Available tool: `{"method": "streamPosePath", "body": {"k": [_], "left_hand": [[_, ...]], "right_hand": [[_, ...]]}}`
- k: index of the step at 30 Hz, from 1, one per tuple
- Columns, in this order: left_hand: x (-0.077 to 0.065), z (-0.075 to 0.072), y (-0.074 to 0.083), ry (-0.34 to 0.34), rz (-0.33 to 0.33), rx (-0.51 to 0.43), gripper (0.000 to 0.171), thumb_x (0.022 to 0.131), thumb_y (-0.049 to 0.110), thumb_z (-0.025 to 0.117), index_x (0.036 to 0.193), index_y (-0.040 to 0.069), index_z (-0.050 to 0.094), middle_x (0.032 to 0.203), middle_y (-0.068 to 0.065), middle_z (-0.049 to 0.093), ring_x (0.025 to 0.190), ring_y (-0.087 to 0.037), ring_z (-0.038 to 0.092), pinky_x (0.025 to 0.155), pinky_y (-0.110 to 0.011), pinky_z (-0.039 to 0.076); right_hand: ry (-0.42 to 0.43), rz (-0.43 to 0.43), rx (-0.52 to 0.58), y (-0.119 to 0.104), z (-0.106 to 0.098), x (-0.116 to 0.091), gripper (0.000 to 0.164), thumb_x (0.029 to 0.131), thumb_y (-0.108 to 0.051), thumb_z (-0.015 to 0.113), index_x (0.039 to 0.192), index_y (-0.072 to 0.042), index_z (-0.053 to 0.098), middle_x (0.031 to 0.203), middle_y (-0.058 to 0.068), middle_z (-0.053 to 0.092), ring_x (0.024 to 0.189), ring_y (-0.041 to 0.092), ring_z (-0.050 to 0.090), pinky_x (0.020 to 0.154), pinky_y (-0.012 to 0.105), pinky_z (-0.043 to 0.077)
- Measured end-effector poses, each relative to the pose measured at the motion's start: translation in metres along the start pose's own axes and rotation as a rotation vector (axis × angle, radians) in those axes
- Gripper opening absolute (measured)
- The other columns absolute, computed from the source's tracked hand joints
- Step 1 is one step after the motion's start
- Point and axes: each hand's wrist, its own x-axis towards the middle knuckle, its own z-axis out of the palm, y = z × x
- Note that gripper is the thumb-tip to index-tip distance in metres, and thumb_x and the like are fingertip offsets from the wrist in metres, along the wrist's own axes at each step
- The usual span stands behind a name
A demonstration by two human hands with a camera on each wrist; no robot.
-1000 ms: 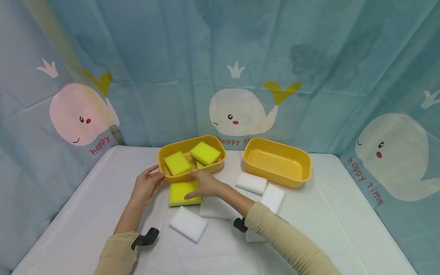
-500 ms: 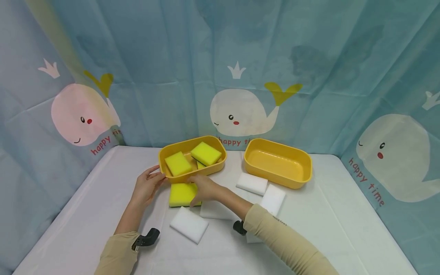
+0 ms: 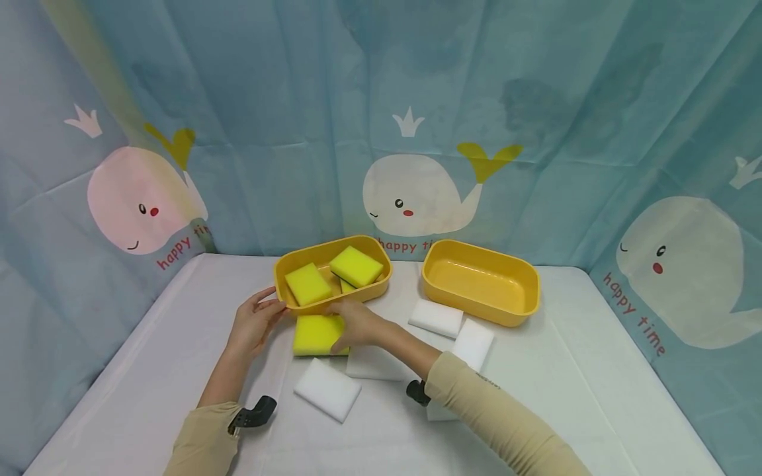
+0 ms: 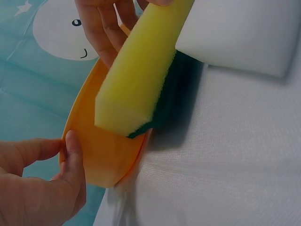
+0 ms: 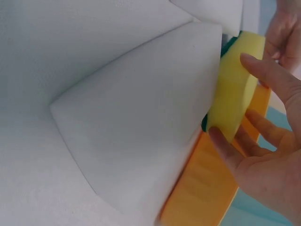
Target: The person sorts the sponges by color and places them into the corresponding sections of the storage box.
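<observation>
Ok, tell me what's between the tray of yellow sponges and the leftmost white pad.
In the head view, a yellow sponge, gripped by the right hand, is between the tray and the leftmost white pad.

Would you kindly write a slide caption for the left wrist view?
Left hand pinches a tub by its rim; right hand grips a yellow sponge.

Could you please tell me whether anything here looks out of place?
Nothing looks damaged or spilled. The white sponges lie at mixed angles, and one yellow sponge overlaps another in the left tray, merely untidy.
</observation>
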Motion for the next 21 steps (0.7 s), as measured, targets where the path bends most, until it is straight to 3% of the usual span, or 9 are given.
{"method": "streamPosePath", "body": {"k": [10,21], "left_hand": [[0.002,-0.002,-0.003,-0.018,0.005,-0.032,0.068,0.107,0.003,0.059,0.166,0.001,0.025,0.104,0.000,0.058,0.082,0.001,0.069,0.089,-0.018,0.059],[0.002,-0.001,-0.002,-0.008,0.005,-0.012,0.066,0.108,0.004,0.057,0.166,0.001,0.025,0.109,-0.003,0.056,0.084,0.002,0.069,0.096,-0.022,0.058]], "right_hand": [[0.009,-0.038,-0.009,0.002,-0.007,-0.003,0.071,0.083,-0.015,0.092,0.145,-0.003,0.060,0.146,0.009,0.064,0.138,0.022,0.055,0.118,0.030,0.043],[0.006,-0.083,-0.014,0.000,-0.013,-0.007,0.070,0.082,-0.014,0.093,0.143,-0.003,0.061,0.143,0.010,0.065,0.136,0.024,0.057,0.118,0.031,0.044]]}}
